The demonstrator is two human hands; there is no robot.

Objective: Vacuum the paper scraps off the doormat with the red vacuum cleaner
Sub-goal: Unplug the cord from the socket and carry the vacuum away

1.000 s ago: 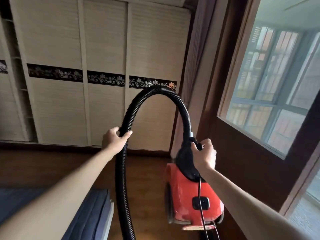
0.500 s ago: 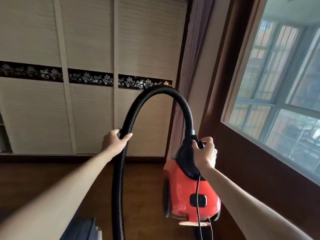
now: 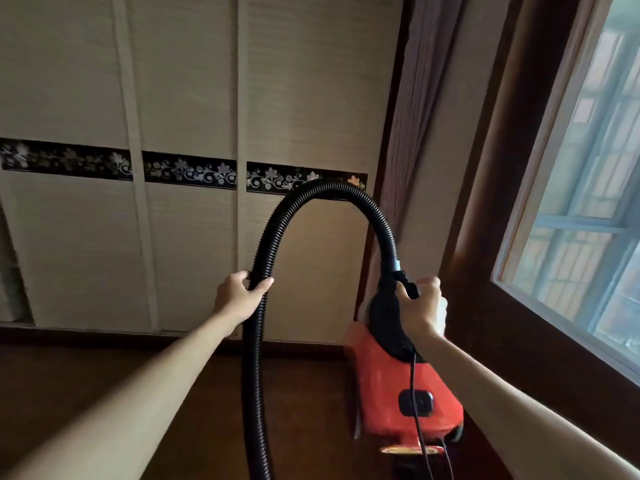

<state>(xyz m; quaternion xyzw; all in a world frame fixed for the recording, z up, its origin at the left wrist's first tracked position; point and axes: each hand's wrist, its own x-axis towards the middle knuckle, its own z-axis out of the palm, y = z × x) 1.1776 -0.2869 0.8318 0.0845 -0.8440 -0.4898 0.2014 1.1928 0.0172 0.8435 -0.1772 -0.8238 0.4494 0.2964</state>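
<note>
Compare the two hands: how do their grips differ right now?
The left hand grips the black ribbed hose; the right hand grips the handle on top of the red vacuum cleaner. The left hand wraps its part from the left, thumb toward the camera; the right hand wraps from the right, showing its back. Shared: both are curled round a part of the same machine, arms outstretched.

Red vacuum cleaner (image 3: 405,386); black ribbed hose (image 3: 277,233); floral-banded beige wardrobe (image 3: 187,98).

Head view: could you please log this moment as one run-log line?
left hand: grips black hose | right hand: holds red vacuum cleaner by handle | doormat, paper scraps: not in view
</note>
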